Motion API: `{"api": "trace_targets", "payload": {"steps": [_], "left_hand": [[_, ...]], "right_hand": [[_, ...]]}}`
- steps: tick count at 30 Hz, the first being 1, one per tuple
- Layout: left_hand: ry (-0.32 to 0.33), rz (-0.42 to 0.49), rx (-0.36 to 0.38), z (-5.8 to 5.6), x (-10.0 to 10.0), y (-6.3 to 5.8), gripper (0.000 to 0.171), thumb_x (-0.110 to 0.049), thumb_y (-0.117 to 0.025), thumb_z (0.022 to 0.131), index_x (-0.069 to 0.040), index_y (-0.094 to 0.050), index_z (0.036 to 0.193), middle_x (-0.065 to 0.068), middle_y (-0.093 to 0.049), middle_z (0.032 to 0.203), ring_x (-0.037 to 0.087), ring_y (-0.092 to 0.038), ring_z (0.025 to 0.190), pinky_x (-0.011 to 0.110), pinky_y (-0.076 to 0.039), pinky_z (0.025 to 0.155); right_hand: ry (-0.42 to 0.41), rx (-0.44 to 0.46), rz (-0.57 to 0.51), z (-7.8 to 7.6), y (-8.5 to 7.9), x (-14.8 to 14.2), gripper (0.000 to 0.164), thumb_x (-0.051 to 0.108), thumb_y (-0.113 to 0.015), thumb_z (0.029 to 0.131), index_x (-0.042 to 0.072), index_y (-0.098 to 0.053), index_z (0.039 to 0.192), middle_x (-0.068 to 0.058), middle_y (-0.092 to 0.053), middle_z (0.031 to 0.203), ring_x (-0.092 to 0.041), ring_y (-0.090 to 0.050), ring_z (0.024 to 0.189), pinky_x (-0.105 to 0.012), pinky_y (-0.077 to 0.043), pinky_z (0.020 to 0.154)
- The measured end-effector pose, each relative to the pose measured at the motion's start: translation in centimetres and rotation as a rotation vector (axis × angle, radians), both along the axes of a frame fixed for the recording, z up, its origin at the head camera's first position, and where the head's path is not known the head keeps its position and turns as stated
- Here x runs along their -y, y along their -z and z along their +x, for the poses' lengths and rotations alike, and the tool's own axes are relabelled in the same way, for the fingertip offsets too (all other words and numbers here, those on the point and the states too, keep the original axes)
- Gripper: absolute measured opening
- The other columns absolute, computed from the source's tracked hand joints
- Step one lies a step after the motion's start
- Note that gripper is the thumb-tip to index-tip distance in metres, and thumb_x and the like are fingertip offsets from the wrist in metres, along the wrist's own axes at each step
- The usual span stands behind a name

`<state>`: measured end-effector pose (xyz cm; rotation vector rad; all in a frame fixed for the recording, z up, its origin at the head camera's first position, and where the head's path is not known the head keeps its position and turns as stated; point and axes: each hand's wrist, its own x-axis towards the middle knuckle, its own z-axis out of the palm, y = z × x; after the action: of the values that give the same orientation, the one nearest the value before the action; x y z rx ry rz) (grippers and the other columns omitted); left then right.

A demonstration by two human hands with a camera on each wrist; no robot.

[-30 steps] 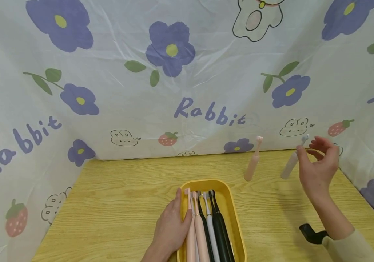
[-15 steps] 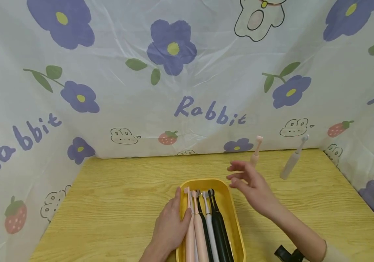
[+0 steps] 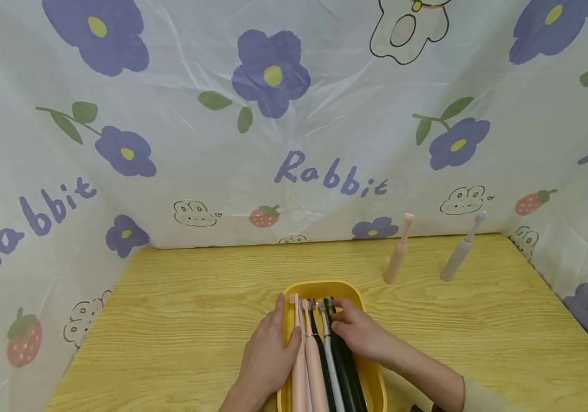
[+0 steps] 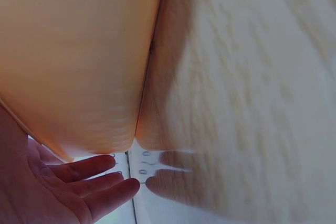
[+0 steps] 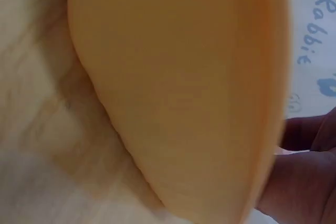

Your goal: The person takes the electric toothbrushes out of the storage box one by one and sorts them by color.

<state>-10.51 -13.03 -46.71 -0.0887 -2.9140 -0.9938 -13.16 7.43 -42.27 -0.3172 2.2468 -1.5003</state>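
Note:
In the head view, a yellow tray (image 3: 376, 377) holds several electric toothbrushes lying side by side. Pink ones (image 3: 316, 366) lie on its left, a white one (image 3: 333, 369) in the middle, black ones (image 3: 348, 366) on the right. My left hand (image 3: 268, 355) grips the tray's left side, thumb over the rim and fingers along the outer wall. Reaching over the right rim, my right hand (image 3: 361, 332) pinches a black toothbrush around its neck; the fingers partly hide it. Both wrist views show mostly the tray's outer wall (image 4: 73, 61).
A pink electric toothbrush (image 3: 396, 260) stands upright at the back right of the wooden table (image 3: 196, 320). To its right stands a pale grey one (image 3: 457, 260). A patterned curtain (image 3: 196, 154) closes off the back and sides.
My right hand has moved left from beside the grey standing toothbrush and down into the tray. The black brush heads have shifted slightly left. My left hand stays on the tray.

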Motion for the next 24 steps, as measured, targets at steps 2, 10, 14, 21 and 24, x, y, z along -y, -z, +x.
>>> {"api": "trace_targets", "payload": {"steps": [2, 10, 14, 21, 24], "left_hand": [[0.000, -0.003, 0.000, 0.0, 0.0, 0.0, 0.071, -0.034, -0.058, 0.103, -0.003, -0.031, 0.161, 0.027, -0.056, 0.141, 0.042, -0.056, 0.127, 0.058, -0.048, 0.101], [0.000, -0.002, -0.005, 0.0, 0.0, 0.0, 0.071, -0.034, -0.059, 0.103, -0.002, -0.031, 0.160, 0.027, -0.056, 0.139, 0.042, -0.057, 0.126, 0.058, -0.048, 0.101], [0.004, 0.007, 0.003, 0.0, -0.1, 0.0, 0.072, -0.034, -0.060, 0.103, -0.003, -0.030, 0.161, 0.027, -0.056, 0.140, 0.042, -0.056, 0.126, 0.058, -0.048, 0.101], [0.009, 0.005, 0.001, 0.0, 0.0, 0.0, 0.071, -0.033, -0.059, 0.103, -0.002, -0.030, 0.161, 0.027, -0.055, 0.141, 0.043, -0.056, 0.127, 0.058, -0.048, 0.102], [0.007, 0.012, 0.010, -0.1, 0.0, 0.0, 0.071, -0.032, -0.059, 0.103, -0.003, -0.030, 0.161, 0.028, -0.054, 0.142, 0.043, -0.055, 0.128, 0.059, -0.047, 0.102]], "right_hand": [[0.059, 0.047, -0.048, 0.0, 0.4, 0.6, 0.052, 0.002, -0.049, 0.102, -0.018, -0.031, 0.146, -0.040, -0.052, 0.133, -0.049, -0.055, 0.122, -0.058, -0.047, 0.099], [0.186, 0.271, -0.235, -0.9, 0.7, 1.9, 0.055, 0.005, -0.053, 0.097, -0.024, -0.032, 0.139, -0.013, -0.065, 0.096, -0.016, -0.051, 0.077, -0.030, -0.044, 0.074], [0.103, 0.356, -0.286, -1.5, 0.7, 1.6, 0.026, 0.007, -0.053, 0.098, -0.012, -0.054, 0.114, -0.003, -0.061, 0.079, -0.010, -0.054, 0.067, -0.023, -0.040, 0.063], [0.057, 0.479, -0.365, -1.0, 0.4, 0.7, 0.021, 0.010, -0.048, 0.104, -0.005, -0.050, 0.119, -0.006, -0.062, 0.091, -0.015, -0.065, 0.076, -0.033, -0.055, 0.071], [0.023, 0.513, -0.388, -0.4, 0.0, 0.2, 0.031, 0.010, -0.046, 0.106, -0.007, -0.045, 0.131, -0.009, -0.064, 0.099, -0.017, -0.067, 0.084, -0.039, -0.059, 0.074]]}}
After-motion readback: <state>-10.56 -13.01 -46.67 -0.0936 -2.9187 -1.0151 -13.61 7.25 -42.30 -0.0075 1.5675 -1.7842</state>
